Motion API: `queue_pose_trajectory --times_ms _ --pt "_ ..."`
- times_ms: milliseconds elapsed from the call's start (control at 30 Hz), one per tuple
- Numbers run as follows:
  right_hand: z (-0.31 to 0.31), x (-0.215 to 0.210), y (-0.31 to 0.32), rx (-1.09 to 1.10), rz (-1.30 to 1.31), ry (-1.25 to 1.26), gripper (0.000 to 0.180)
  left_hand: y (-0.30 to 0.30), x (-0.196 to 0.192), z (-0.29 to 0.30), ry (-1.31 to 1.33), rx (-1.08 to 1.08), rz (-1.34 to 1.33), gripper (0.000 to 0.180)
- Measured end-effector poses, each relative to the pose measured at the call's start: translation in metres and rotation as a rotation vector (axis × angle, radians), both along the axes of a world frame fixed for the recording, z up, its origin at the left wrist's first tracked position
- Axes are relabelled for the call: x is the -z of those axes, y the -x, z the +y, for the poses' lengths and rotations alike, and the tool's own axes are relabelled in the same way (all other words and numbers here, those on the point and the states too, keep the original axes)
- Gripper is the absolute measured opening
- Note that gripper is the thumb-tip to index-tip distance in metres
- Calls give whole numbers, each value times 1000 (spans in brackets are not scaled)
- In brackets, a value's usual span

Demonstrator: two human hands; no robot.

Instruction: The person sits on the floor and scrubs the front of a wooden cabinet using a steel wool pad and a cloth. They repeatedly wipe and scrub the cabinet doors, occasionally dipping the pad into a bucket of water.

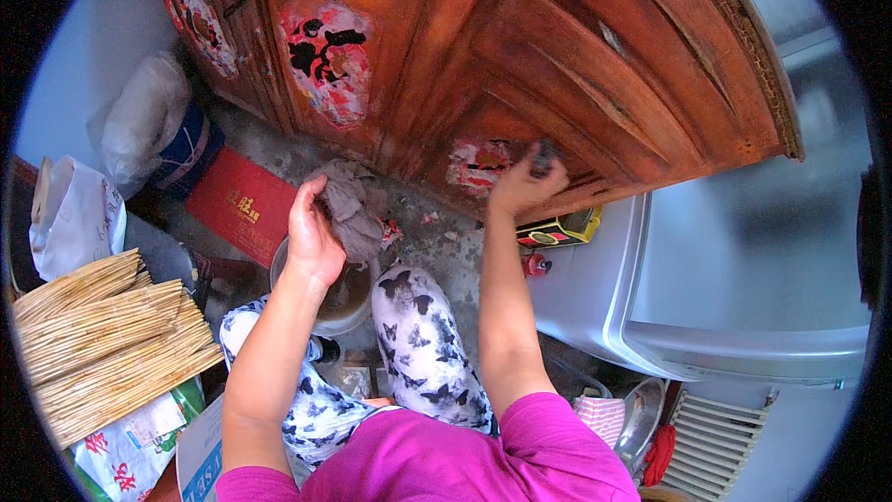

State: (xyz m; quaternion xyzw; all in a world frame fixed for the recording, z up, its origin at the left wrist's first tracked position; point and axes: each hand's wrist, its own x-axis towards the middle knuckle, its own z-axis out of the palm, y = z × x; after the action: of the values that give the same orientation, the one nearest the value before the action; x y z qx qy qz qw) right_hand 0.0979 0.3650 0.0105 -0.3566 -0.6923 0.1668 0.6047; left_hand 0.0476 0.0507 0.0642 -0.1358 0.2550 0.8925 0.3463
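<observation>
My left hand (314, 237) grips a wet-looking grey rag (351, 209) above a basin (348, 323) of murky water between my knees. My right hand (528, 188) is closed round a small dark grey wad (542, 159), perhaps steel wool, against the lower panel of a reddish-brown wooden cabinet (576, 46). Beside that hand, a torn patch of red, white and black paper (478, 165) clings to the panel. A larger torn paper patch (327, 60) covers the panel to the left. The fingers of my left hand are partly hidden by the rag.
Bundled thin sticks (116, 344) lie at the left, near a white bag (79, 218) and a flat red box (243, 207). A yellow-and-black box (560, 229) sits under the cabinet's edge. At the right stand a pale grey appliance (734, 270) and a white slatted rack (711, 442).
</observation>
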Motion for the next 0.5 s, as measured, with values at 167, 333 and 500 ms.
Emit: queue_pose_trajectory --times_ms 167,333,500 --pt "-36 45 4 -252 -550 -176 43 5 2 2 67 -98 -31 39" --pt "-8 -18 3 -229 -446 -368 43 -3 -12 -7 -71 29 -21 37" --pt "-2 35 7 -315 -622 -557 38 0 3 7 71 -54 -70 37"
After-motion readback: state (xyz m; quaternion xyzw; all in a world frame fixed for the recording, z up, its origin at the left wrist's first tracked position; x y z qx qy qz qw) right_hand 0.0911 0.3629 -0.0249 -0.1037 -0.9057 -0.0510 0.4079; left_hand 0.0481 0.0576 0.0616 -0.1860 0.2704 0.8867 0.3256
